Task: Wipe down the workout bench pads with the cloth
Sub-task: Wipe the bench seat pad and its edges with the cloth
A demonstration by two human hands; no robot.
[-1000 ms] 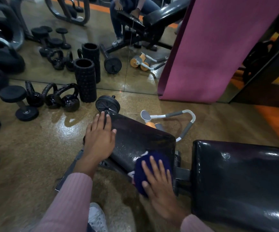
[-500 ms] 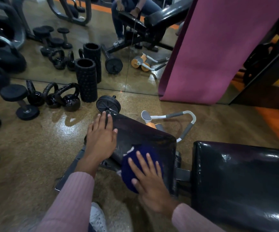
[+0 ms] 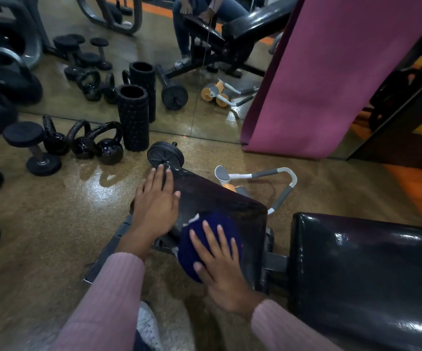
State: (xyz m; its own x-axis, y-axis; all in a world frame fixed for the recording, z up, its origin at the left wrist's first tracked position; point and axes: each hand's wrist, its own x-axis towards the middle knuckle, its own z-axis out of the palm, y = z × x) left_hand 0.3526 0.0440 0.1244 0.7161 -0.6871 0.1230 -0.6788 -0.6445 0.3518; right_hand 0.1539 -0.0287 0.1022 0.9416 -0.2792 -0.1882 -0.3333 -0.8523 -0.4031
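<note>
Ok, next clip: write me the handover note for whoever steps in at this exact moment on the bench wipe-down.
Left hand: flat, fingers straight, resting on the left edge of the small seat pad, bracing it.
Right hand: spread flat on the dark blue cloth, pressing it onto the near left part of the seat pad.
Large back pad: to the right, across a gap in the frame, with neither hand on it.
Done: wiping is under way on the seat pad; how much is covered cannot be told.
Left: finish the seat pad, then wipe the back pad.
</note>
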